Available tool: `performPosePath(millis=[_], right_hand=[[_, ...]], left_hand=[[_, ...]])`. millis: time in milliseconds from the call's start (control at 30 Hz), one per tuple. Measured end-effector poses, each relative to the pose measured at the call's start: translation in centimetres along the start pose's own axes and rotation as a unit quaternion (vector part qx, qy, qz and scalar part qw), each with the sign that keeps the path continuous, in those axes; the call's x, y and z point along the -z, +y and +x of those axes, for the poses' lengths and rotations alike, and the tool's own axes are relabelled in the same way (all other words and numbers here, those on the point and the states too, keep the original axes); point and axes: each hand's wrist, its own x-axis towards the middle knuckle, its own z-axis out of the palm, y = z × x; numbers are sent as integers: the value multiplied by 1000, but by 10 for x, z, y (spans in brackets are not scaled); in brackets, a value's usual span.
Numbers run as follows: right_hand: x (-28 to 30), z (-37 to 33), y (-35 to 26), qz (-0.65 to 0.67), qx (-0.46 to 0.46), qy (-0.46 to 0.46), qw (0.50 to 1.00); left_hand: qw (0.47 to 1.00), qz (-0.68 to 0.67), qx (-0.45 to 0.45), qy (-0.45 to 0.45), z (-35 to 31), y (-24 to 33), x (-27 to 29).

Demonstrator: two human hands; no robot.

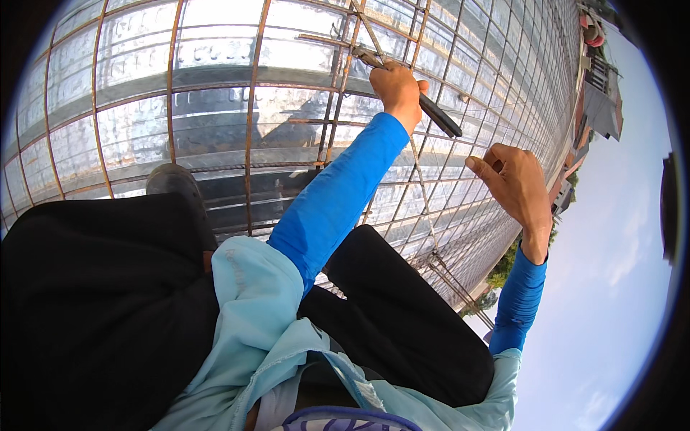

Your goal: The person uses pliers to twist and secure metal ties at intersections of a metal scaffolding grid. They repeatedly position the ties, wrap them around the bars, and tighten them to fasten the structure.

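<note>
Mostly dark, long-handled tool [442, 119]

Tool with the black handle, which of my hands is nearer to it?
Left: your left hand grips the tool. Your right hand is apart from it, below and right of its handle.

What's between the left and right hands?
Head view: the black-handled tool in the left hand juts toward the right hand; past its end, rebar mesh over metal sheeting.
</note>
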Motion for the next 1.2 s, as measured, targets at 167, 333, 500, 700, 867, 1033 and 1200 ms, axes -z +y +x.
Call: performPosePath(millis=[167,333,500,700,867,1033,1200], right_hand=[[-41,21,-51,-119,231,271,927],[-90,74,-34,-134,118,196,964],[-77,101,-14,-92,139,178,970],[-52,114,-10,340,15,-241,909],[-64,116,4,563,-67,-375,733],[-71,109,-1,485,-9,-285,827],[-78,90,-9,104,137,27,985]], left_hand=[[999,13,28,12,-13,0,-8],[999,28,16,31,-14,6,-13],[998,31,56,-15,-6,8,-14],[999,38,13,-37,-13,11,14],[985,-95,37,-139,-8,1,27],[985,-123,56,-109,-9,-2,19],[988,-116,34,-92,-7,-2,15]])
